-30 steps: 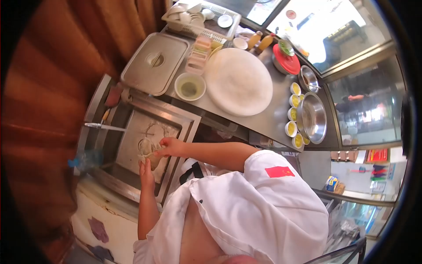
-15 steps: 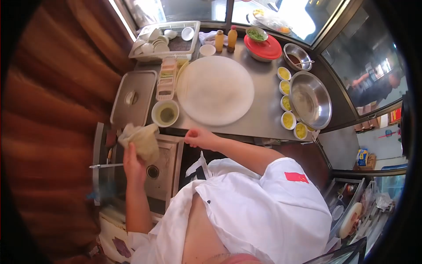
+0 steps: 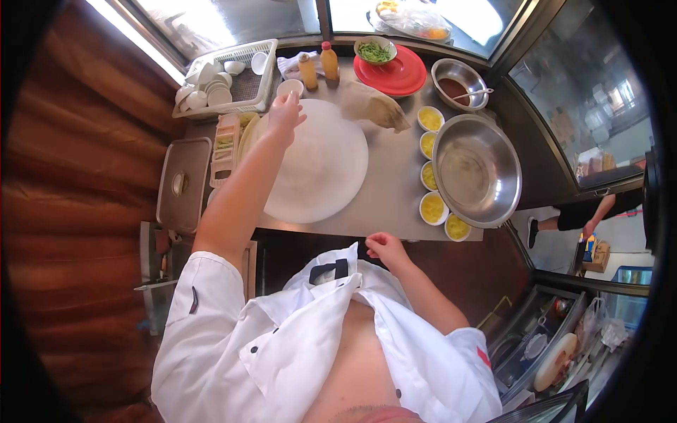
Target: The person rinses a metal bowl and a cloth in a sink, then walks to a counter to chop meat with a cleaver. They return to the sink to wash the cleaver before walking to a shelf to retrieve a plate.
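My left hand (image 3: 285,116) reaches over the far left rim of the round white cutting board (image 3: 321,166). Its fingers look loosely apart, with nothing in them, beside a small white bowl (image 3: 290,87). To the right of that hand, a beige cloth (image 3: 381,107), partly blurred, is at the board's far right edge, apart from my fingers. My right hand (image 3: 386,248) is in front of the counter's near edge, fingers curled in, with nothing visible in them.
Several white cups of yellow food (image 3: 433,209) line up beside a large steel bowl (image 3: 476,169). Behind are two bottles (image 3: 329,60), a red lid (image 3: 395,73) under a bowl of chopped greens (image 3: 374,51), and a dish basket (image 3: 243,102). Another person's arm (image 3: 599,211) shows at right.
My left hand has moved from above the sink to the far side of the board and let go of the cloth. My right hand has shifted right, and the view has turned.
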`<action>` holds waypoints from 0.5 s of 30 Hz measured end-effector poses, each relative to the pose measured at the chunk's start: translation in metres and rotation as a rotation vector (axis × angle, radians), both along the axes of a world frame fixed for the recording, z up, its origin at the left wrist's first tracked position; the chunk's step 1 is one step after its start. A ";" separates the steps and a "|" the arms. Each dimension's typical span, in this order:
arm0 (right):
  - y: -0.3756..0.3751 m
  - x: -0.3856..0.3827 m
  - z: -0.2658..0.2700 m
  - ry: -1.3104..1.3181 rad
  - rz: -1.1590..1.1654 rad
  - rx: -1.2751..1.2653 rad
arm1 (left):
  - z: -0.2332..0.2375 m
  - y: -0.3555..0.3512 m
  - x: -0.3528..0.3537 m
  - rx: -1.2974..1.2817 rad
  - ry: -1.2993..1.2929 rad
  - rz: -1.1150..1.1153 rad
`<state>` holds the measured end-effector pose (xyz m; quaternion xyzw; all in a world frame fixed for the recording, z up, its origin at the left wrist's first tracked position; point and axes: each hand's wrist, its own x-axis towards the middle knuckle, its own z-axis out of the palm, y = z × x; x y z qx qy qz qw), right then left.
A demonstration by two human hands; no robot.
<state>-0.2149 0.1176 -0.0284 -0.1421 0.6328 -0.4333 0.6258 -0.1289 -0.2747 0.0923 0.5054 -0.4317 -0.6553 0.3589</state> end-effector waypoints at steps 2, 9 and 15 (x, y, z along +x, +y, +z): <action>0.018 -0.007 -0.014 0.013 -0.162 0.029 | -0.025 0.015 0.012 -0.170 -0.176 -0.165; 0.003 0.013 -0.020 -0.024 -0.056 0.116 | -0.126 0.147 0.214 -0.533 -0.491 -0.344; -0.073 0.058 -0.005 0.098 0.245 0.096 | -0.199 0.205 0.490 0.061 -0.374 0.351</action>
